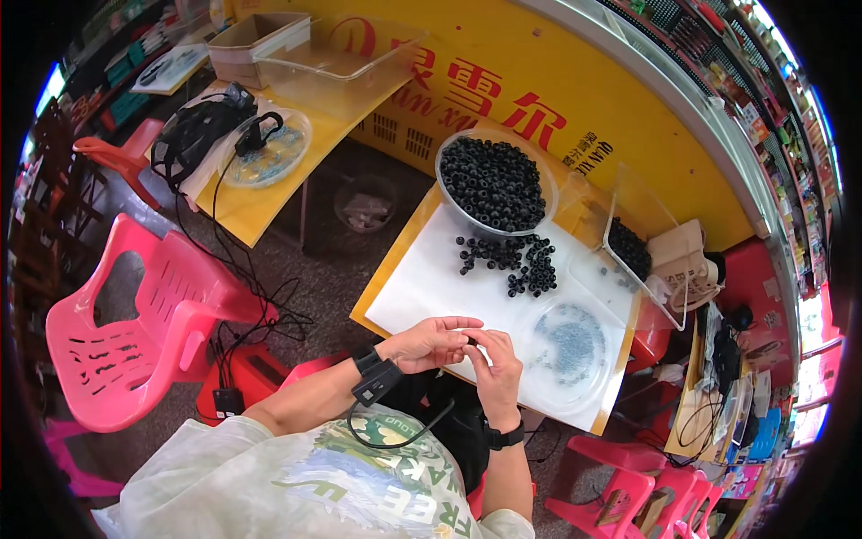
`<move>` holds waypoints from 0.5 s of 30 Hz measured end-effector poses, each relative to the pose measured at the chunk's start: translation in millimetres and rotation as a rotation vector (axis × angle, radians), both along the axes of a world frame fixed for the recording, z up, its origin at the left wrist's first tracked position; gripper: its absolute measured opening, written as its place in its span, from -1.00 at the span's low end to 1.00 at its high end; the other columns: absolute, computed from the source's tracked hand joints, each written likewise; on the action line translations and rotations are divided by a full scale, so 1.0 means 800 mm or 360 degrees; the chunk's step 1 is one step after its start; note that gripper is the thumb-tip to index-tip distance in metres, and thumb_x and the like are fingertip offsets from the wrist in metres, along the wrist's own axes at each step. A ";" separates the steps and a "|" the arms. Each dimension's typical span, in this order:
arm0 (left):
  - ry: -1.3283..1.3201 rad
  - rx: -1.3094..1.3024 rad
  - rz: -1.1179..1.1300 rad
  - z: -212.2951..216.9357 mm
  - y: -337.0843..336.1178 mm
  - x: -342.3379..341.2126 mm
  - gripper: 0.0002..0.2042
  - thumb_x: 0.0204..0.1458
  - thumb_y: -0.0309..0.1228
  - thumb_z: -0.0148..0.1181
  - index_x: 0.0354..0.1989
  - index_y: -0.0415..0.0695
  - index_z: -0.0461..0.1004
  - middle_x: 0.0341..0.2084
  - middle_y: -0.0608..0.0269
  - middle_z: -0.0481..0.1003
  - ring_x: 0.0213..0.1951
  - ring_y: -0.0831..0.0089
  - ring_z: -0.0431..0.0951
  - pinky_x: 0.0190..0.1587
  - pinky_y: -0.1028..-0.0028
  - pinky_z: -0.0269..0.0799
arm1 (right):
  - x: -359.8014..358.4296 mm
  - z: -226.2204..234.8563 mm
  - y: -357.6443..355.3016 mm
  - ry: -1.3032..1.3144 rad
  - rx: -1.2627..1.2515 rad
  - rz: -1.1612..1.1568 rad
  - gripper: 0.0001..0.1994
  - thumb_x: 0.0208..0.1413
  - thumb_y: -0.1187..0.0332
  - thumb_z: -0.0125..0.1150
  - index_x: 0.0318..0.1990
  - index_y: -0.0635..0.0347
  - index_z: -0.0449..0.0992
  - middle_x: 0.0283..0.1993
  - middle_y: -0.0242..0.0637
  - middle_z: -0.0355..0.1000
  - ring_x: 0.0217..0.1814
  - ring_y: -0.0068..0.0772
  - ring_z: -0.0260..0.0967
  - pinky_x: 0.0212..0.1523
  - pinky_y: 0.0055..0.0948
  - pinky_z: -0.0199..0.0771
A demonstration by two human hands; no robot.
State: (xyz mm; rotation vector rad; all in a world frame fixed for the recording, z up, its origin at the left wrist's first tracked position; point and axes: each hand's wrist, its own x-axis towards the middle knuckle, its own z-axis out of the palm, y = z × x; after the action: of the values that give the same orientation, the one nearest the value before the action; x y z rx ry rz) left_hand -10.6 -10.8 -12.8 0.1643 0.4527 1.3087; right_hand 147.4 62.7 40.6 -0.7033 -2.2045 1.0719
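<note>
Your hands are meeting over a small black ring

Your left hand (429,344) and right hand (492,361) are pinching the black ring (471,340) between fingertips; its axis is too small to tell.

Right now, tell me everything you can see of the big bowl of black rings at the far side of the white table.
The bowl is round, wide and shallow, of clear or pale plastic by its look. It is heaped full of small black rings, matte, rubber-like. It sits upright at the far edge of the white tabletop, against the yellow wall. Neither hand touches it. A loose scatter of the same rings lies on the table just in front of it.
</note>
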 end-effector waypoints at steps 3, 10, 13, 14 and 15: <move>-0.0064 -0.0011 0.0054 -0.014 0.002 0.005 -0.48 0.20 -0.41 0.20 0.31 -0.18 0.21 -0.08 0.26 0.50 -0.22 0.63 0.53 -0.11 0.61 0.54 | -0.002 0.005 0.005 -0.0006 -0.0056 -0.0013 -0.73 0.03 0.53 0.31 -0.06 0.23 0.59 -0.18 -0.27 0.58 -0.05 -0.31 0.45 -0.04 -0.37 0.45; -0.0105 -0.0194 0.0210 -0.011 0.004 0.000 -0.60 0.31 -0.28 0.02 0.23 -0.20 0.26 0.06 -0.01 0.45 -0.03 0.37 0.54 0.02 0.48 0.55 | 0.002 0.095 0.163 0.1143 -0.1089 -0.0186 -0.72 0.22 0.48 0.19 0.07 0.27 0.47 -0.04 -0.36 0.48 -0.03 -0.57 0.42 -0.06 -0.55 0.42; -0.0178 -0.0143 0.0214 -0.019 0.003 -0.002 -0.66 0.30 -0.33 0.03 0.17 -0.23 0.29 0.02 0.01 0.47 -0.03 0.38 0.55 0.03 0.45 0.54 | 0.012 0.086 0.218 0.0977 -0.1013 -0.0410 -0.62 0.24 0.40 0.18 0.18 0.30 0.37 -0.04 -0.37 0.47 -0.05 -0.63 0.40 -0.10 -0.59 0.38; -0.0181 -0.0139 0.0232 -0.020 0.001 -0.002 -0.66 0.30 -0.34 0.03 0.16 -0.22 0.30 0.01 0.03 0.48 -0.04 0.38 0.55 0.04 0.44 0.54 | 0.000 0.079 0.207 0.0737 -0.0831 -0.0473 -0.63 0.24 0.35 0.19 0.15 0.29 0.40 -0.06 -0.36 0.48 -0.07 -0.61 0.41 -0.12 -0.58 0.39; -0.0184 -0.0136 0.0253 -0.022 0.000 -0.003 -0.67 0.30 -0.34 0.02 0.16 -0.22 0.31 -0.01 0.04 0.48 -0.04 0.38 0.55 0.04 0.44 0.54 | -0.017 0.068 0.189 0.0498 -0.0646 -0.0530 -0.63 0.24 0.31 0.21 0.13 0.29 0.43 -0.07 -0.36 0.49 -0.10 -0.59 0.42 -0.15 -0.57 0.39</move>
State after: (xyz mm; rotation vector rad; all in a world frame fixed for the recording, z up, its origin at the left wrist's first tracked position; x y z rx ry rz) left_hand -12.6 -10.8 -30.1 -0.0194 0.4285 1.4436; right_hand 133.4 213.8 94.8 -0.9621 -1.5555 1.3584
